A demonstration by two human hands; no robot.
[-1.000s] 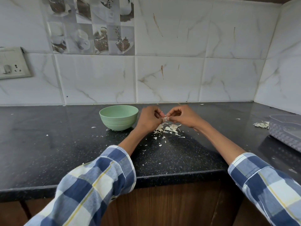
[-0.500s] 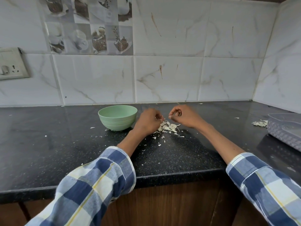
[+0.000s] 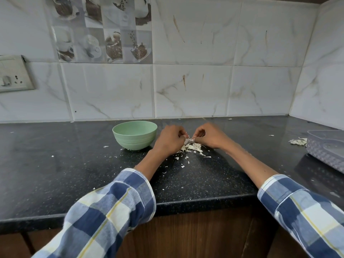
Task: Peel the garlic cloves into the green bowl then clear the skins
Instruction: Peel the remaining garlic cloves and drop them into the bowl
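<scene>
The green bowl point(image 3: 135, 135) stands on the black counter point(image 3: 55, 164), just left of my hands. My left hand point(image 3: 170, 139) and my right hand point(image 3: 209, 135) meet above a heap of white garlic skins point(image 3: 191, 148). Both hands have curled fingers and pinch a small white garlic clove point(image 3: 188, 140) between them, with skin still on it. What lies inside the bowl is hidden from this angle.
Loose skin flakes are scattered over the counter near the front edge. A second small heap of skins point(image 3: 298, 142) lies at the right beside a grey lidded plastic container point(image 3: 327, 151). A wall socket point(image 3: 13, 75) sits at the left.
Half a second ago my hands were apart over the skins. They have come back together and both pinch the clove again.
</scene>
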